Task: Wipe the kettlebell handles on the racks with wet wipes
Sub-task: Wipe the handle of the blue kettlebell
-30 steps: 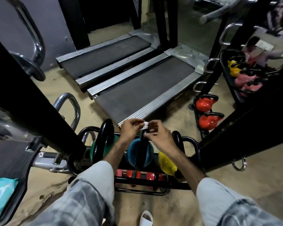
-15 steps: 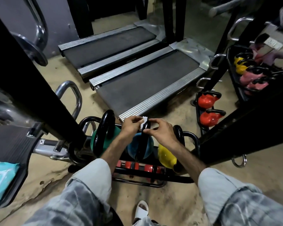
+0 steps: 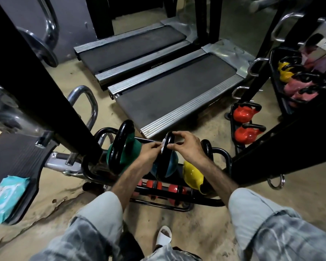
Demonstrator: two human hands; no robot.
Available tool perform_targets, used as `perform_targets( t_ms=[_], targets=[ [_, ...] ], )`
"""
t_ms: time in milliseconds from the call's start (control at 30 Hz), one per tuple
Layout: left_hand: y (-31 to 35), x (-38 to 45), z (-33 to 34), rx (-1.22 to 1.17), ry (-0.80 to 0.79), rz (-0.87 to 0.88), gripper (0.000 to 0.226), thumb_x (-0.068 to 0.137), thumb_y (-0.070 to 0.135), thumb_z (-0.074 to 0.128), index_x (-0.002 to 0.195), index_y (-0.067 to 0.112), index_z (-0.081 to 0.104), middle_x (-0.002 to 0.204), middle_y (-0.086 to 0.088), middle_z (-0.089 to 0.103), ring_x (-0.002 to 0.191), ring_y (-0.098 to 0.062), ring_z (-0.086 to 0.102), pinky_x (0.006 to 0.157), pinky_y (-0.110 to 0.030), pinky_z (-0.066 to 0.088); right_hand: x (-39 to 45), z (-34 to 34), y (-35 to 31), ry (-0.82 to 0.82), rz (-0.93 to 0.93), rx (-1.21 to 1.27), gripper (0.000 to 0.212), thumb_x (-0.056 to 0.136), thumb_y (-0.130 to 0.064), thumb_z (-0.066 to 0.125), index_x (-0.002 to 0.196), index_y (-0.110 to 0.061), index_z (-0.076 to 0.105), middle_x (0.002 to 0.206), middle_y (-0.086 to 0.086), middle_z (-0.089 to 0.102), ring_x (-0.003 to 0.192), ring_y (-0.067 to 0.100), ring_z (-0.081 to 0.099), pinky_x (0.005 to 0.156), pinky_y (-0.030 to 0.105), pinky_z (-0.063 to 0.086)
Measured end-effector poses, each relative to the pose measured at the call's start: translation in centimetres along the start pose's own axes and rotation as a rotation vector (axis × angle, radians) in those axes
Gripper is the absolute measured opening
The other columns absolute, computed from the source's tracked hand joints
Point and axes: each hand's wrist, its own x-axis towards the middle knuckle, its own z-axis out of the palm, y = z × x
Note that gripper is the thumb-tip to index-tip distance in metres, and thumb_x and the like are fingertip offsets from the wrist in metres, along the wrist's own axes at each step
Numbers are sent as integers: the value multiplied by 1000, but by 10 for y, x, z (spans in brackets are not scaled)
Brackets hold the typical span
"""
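A pack of wet wipes [image 3: 6, 196] lies on a black machine platform [image 3: 17, 159] at the far left, well apart from the work. On the low black rack [image 3: 222, 159] on the floor, a green kettlebell [image 3: 129, 153] stands at the left end, its black handle upright. Next to it, the person's left hand [image 3: 149, 152] pinches a white wet wipe [image 3: 163, 145] against the left side of the black handle [image 3: 167, 147] of the blue kettlebell [image 3: 170, 165], which sits in the middle of the rack. The wipe shows only as a small white scrap between the fingertips and the handle. The right hand [image 3: 186, 147] meets it from the other side, thumb and fingers curled round the top of the same handle, so that the handle stands between the two hands. A yellow kettlebell [image 3: 193, 176] rests at the right end of the rack, below the right forearm. Red dumbbells [image 3: 154, 184] lie on the rack's lower rail. Further right, two red kettlebells [image 3: 247, 125] sit on a second rack, with yellow and pink ones [image 3: 297, 85] beyond. Two treadmills [image 3: 167, 91] lie behind.
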Motion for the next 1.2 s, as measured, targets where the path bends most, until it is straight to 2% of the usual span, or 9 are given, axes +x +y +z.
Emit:
perform_targets(
  t_ms=[200, 333, 467, 600, 767, 933, 1000, 1067, 1200],
  targets=[
    [21, 11, 17, -102, 122, 31, 10, 86, 11, 70, 94, 5, 71, 73, -2, 68, 62, -8, 64, 55, -17, 50, -3, 1, 1, 18, -19, 7, 56, 72, -23, 85, 124, -15, 66, 125, 4, 65, 108, 16, 65, 99, 30, 49],
    [21, 5, 11, 99, 107, 154, 6, 88, 13, 68, 93, 12, 71, 81, -2, 69, 71, -11, 63, 66, -24, 54, -5, 6, 6, 22, -13, 47, 56, 74, -24, 84, 125, -17, 65, 125, 1, 64, 108, 17, 65, 96, 38, 54],
    [-3, -25, -18, 238, 46, 239, 12, 88, 15, 68, 98, 11, 74, 85, 0, 72, 75, -6, 64, 67, -19, 53, -7, 12, 12, 63, -11, 92, 51, 75, -25, 83, 123, -19, 66, 122, 0, 65, 107, 15, 65, 89, 40, 58],
    [2, -24, -18, 231, 60, 240, 13, 86, 17, 70, 97, 12, 74, 87, 0, 72, 82, -12, 66, 82, -34, 57, -15, 14, 9, 100, -9, 111, 47, 76, -28, 82, 120, -20, 67, 115, -1, 67, 101, 14, 66, 90, 37, 57],
    [14, -26, 0, 294, 153, 299, 12, 86, 21, 68, 95, 15, 73, 90, -3, 73, 88, -19, 69, 85, -40, 57, -33, 13, 3, 123, -5, 95, 38, 84, -23, 75, 121, -16, 67, 115, 0, 69, 104, 12, 64, 93, 28, 53],
    [-6, -79, -40, 551, 58, 351, 18, 86, 22, 70, 100, 12, 75, 95, -3, 75, 86, -8, 67, 82, -22, 51, -72, 9, 2, 0, 11, 189, 38, 88, -9, 69, 125, -18, 65, 114, 0, 71, 88, 11, 70, 78, 23, 59],
    [-2, -95, -50, 473, 12, 320, 17, 84, 23, 72, 98, 14, 76, 92, 1, 75, 83, -7, 68, 80, -23, 53, -93, 5, -2, -41, -22, 176, 43, 86, -10, 71, 127, -20, 64, 117, -5, 70, 89, 7, 69, 82, 23, 57],
    [8, -105, -46, 277, -28, 255, 12, 84, 21, 73, 94, 15, 75, 88, -1, 74, 80, -12, 68, 81, -36, 56, -114, 3, -8, -33, -65, 184, 46, 82, -13, 76, 126, -20, 66, 115, -9, 70, 90, 6, 68, 84, 23, 56],
    [19, -133, -5, 24, -139, 173, 8, 84, 17, 72, 90, 11, 72, 86, -12, 73, 79, -23, 68, 74, -39, 56, -151, -4, -12, 202, -118, 226, 40, 81, -23, 79, 120, -21, 69, 110, -15, 68, 96, -2, 65, 82, 11, 50]
  ],
)
